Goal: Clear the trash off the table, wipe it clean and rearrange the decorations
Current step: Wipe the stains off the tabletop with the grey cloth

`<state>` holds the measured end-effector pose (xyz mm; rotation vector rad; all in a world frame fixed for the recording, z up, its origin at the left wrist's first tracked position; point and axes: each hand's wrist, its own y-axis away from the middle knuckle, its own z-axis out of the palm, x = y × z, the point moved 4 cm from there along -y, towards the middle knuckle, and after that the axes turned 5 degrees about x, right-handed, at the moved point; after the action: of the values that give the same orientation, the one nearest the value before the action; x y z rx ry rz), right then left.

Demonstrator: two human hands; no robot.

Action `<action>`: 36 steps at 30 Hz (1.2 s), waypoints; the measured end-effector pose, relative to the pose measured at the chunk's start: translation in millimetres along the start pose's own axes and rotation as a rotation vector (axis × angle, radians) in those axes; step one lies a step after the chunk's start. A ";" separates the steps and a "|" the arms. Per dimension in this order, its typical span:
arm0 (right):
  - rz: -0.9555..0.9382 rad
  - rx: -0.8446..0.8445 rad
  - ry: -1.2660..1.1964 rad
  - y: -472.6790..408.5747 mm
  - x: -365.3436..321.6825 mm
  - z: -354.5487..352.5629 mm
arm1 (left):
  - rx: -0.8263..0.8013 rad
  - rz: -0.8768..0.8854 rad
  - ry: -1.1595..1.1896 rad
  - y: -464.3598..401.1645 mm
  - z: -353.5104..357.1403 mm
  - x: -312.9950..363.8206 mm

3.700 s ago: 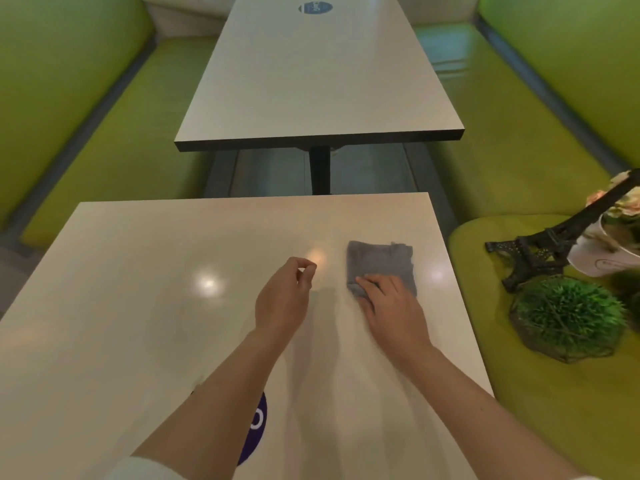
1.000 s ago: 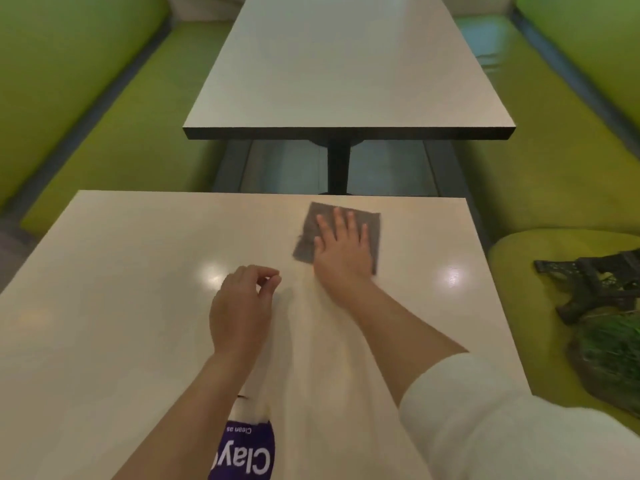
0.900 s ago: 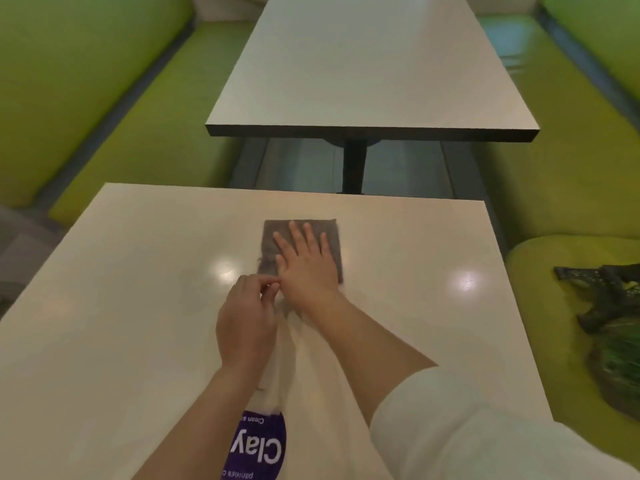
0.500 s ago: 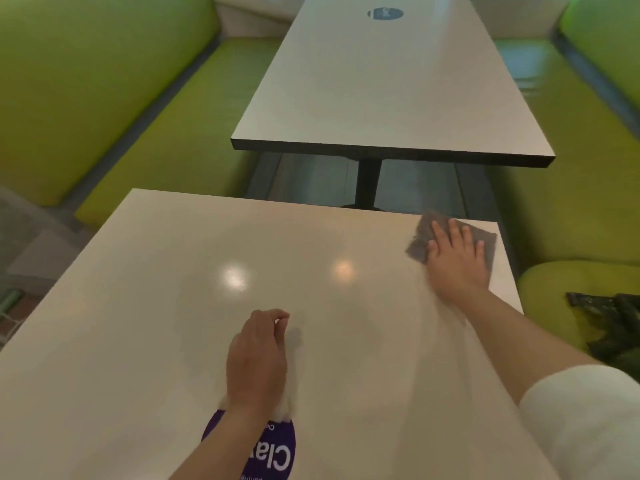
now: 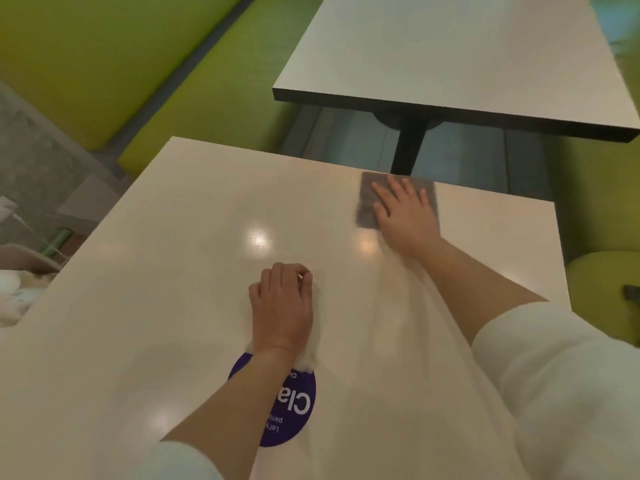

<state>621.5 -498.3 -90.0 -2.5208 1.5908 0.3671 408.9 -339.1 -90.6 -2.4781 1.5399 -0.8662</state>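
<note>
A grey cloth (image 5: 366, 202) lies flat on the cream table (image 5: 166, 271), close to its far edge and right of the middle. My right hand (image 5: 405, 216) presses on the cloth with straight, spread fingers and covers most of it. My left hand (image 5: 282, 306) rests on the table nearer to me, its fingers curled into a loose fist with the thumb against the index finger; nothing shows in it. The decorations are out of view except a dark tip (image 5: 632, 292) at the right edge.
A round purple sticker (image 5: 294, 410) is on the table under my left wrist. A second table (image 5: 450, 57) stands beyond a gap. A green bench (image 5: 207, 109) runs along the left, and a green seat (image 5: 602, 299) is at the right. Pale blurred things (image 5: 14, 292) lie at the far left.
My right hand has slid the cloth left along the far edge, away from the far right corner. My left hand has kept its place near the sticker. The view has swung left and tilted.
</note>
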 end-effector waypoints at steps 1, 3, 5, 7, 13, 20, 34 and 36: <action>0.093 0.046 0.019 5.4 28.2 -7.7 | 0.001 0.006 -0.004 0.0 0.4 -0.3; 0.261 0.116 0.063 25.5 84.6 -24.3 | 0.009 0.024 -0.020 0.9 0.3 -0.1; 0.417 0.130 0.090 47.3 127.8 -36.4 | 0.017 0.051 -0.054 3.3 0.9 1.2; 0.540 0.115 0.099 56.8 146.7 -40.5 | 0.026 0.062 -0.079 6.1 2.0 1.6; 0.492 0.111 0.065 10.4 45.0 -12.4 | 0.012 0.087 -0.053 4.8 4.2 -2.0; 0.012 -0.004 -0.032 32.4 -93.5 32.1 | 0.046 0.088 -0.020 3.4 4.3 -3.1; 0.745 0.181 0.089 140.5 88.3 -18.6 | 0.037 0.100 -0.018 3.6 6.5 -2.2; 0.612 0.168 0.068 129.1 31.5 -3.1 | 0.039 0.101 -0.001 2.0 6.8 -2.7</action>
<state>518.4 -582.1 -94.1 -1.8966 2.2904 0.1944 409.9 -339.2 -98.1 -2.3514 1.6163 -0.8705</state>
